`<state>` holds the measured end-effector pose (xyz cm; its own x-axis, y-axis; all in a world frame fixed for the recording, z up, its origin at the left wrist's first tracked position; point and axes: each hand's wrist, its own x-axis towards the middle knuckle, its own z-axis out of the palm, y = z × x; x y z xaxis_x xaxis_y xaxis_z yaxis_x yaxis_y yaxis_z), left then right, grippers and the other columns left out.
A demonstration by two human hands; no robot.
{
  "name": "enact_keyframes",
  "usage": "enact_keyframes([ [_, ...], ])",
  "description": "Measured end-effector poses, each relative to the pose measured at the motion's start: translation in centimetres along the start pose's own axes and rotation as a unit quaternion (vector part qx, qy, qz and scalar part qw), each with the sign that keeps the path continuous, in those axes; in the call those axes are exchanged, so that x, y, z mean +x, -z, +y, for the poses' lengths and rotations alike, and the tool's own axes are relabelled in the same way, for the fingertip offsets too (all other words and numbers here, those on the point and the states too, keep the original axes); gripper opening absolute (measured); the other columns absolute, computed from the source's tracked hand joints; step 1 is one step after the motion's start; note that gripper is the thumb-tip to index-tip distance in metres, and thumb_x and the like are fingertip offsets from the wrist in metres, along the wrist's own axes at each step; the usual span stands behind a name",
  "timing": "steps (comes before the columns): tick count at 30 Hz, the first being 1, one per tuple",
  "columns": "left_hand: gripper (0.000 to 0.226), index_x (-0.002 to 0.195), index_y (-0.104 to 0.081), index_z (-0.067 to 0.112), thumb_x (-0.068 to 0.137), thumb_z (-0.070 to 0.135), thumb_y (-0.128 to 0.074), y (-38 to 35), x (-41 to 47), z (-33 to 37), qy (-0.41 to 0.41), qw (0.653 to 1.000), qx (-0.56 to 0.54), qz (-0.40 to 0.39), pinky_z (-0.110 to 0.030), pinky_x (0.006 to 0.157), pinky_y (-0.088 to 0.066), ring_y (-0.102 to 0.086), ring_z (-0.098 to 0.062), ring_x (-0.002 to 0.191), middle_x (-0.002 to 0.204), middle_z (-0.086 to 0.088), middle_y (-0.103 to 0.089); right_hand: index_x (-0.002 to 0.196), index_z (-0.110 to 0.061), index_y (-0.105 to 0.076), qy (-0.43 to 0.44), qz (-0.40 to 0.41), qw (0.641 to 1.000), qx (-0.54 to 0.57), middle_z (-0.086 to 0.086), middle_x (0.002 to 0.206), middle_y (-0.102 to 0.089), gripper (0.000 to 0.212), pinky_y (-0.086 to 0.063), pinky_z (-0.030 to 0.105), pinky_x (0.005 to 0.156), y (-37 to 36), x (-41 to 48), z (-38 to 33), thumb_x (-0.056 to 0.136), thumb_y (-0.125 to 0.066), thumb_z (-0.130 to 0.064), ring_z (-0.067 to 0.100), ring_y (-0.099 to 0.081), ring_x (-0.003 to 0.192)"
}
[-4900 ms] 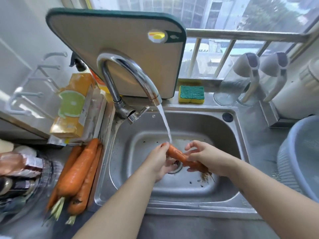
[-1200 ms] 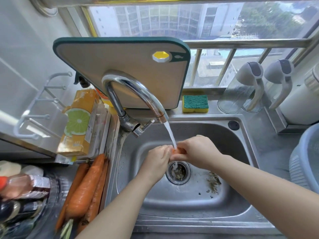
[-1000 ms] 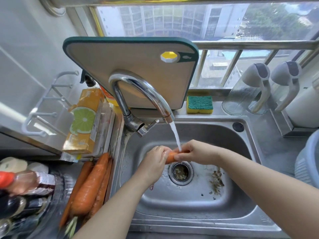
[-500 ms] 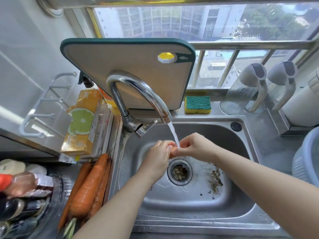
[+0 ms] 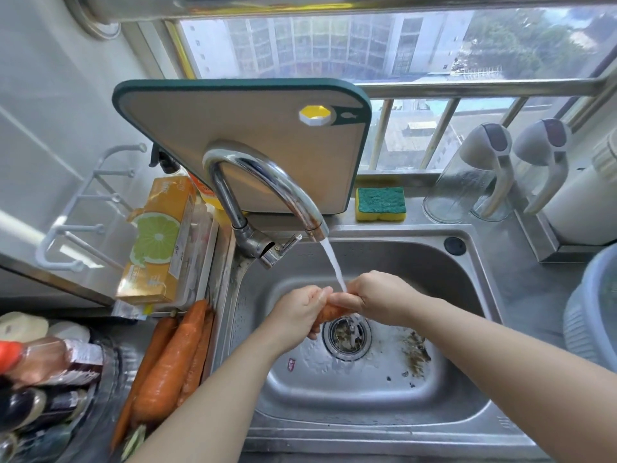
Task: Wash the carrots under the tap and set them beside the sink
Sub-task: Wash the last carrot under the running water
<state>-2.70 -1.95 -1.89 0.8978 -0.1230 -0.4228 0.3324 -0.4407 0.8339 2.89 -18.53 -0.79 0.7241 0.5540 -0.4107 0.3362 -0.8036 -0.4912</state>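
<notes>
Left hand [image 5: 302, 312]: fingers curled closed round the near end of one orange carrot [image 5: 330, 310], back of the hand facing up. Right hand [image 5: 384, 295]: fingers wrapped tight over the carrot's far end, meeting the left hand's fingertips. The carrot lies gripped between the two fists, just above the drain, with only a short wet stretch of skin showing beneath the fingers (the rest is hidden inside the palms). Curved chrome tap [image 5: 267, 175]: polished gooseneck, running. White water stream [image 5: 334, 265]: narrow, slanting down and landing where the two hands meet. Stainless steel sink [image 5: 367, 396]: rectangular basin with rounded corners, brushed finish, wet floor. Round metal drain strainer [image 5: 347, 335]: set in the sink floor, directly below the hands. Dark flecks of debris [image 5: 415, 352]: scattered on the sink floor right of the strainer. Long orange carrots [image 5: 173, 355]: lying side by side on the counter just left of the sink rim, glossy skins, green stem stubs toward the camera. Beige cutting board with dark green edge [image 5: 250, 138]: flat, rounded corners, standing upright behind the tap. Yellow sponge with green scouring top [image 5: 380, 203]: on the ledge behind the sink, just right of the board. Orange cardboard box with a lime print [image 5: 160, 242]: left of the tap.
</notes>
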Motion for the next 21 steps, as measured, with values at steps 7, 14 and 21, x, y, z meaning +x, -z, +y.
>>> enact_keyframes([
  [7, 0.030, 0.107, -0.063, 0.019, 0.103, 0.026, -0.034, -1.0, -0.4, 1.0, 0.102, 0.972, -0.209, -0.038, -0.022, 0.053, -0.048, -0.048, -0.011, 0.056, 0.076, -0.006, -0.056, 0.061, -0.018, -0.052, -0.042, 0.103, 0.987, -0.120, 0.001, 0.067, -0.062, 0.057, -0.042, 0.030, 0.069, -0.2, 0.3, -0.2, 0.098, -0.026, -0.053, 0.023, -0.061, 0.073],
  [14, 0.033, 0.097, -0.061, 0.012, 0.102, 0.023, -0.030, -0.9, 0.6, 1.2, 0.149, 0.965, -0.210, 0.041, -0.019, 0.039, -0.035, -0.041, -0.009, 0.043, 0.063, -0.006, -0.051, 0.092, -0.023, -0.057, 0.103, 0.122, 0.969, -0.189, -0.003, 0.094, -0.067, 0.059, -0.031, 0.032, 0.075, -1.7, -0.3, 0.4, 0.086, -0.024, -0.071, 0.021, -0.061, 0.090],
  [21, 0.029, 0.089, -0.058, 0.017, 0.100, 0.025, -0.032, -0.6, 1.2, 1.1, 0.110, 0.982, -0.143, 0.048, -0.022, 0.043, -0.038, -0.044, -0.011, 0.046, 0.071, -0.011, -0.055, 0.099, -0.017, -0.059, 0.117, 0.048, 0.989, -0.071, -0.004, 0.092, -0.062, 0.030, -0.041, 0.032, 0.071, 0.3, -0.9, 1.1, 0.091, -0.055, -0.046, 0.018, -0.055, 0.083],
])
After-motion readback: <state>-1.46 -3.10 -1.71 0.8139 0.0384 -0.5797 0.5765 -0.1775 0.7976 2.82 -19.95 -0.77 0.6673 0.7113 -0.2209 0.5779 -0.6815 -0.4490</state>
